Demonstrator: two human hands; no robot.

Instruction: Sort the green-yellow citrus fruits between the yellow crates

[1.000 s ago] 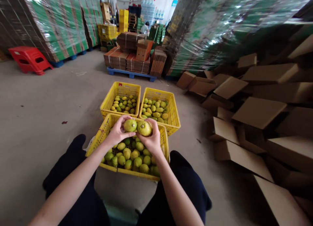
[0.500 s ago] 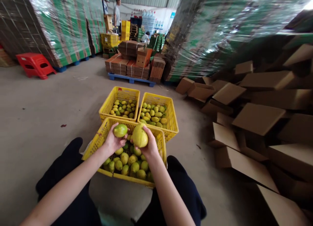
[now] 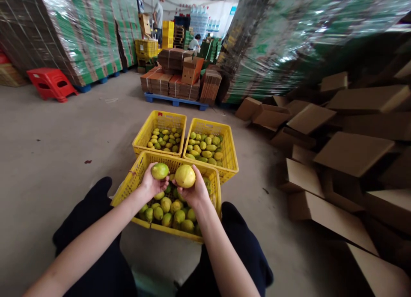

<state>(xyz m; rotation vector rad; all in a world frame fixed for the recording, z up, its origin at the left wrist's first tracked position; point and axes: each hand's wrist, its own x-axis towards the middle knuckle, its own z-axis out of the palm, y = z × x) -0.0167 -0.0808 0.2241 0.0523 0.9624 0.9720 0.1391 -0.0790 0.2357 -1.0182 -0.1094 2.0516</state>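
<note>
Above the near yellow crate, my left hand is closed around a green-yellow lemon. Beside it my right hand grips a larger, paler yellow lemon. The two fruits are close together but apart. Several green and yellow lemons lie in the near crate, partly hidden by my hands. Behind it stand two more yellow crates: the back left crate holds smaller fruits, and the back right crate holds several green-yellow ones.
Cardboard boxes are heaped on the right. A red stool stands at the left. Flattened cartons lie on a blue pallet ahead, between tall wrapped stacks. One person stands in the back; another is lower down.
The lemon in my right hand has turned and now shows a rounder side. My left hand keeps its lemon. The view has shifted slightly.
</note>
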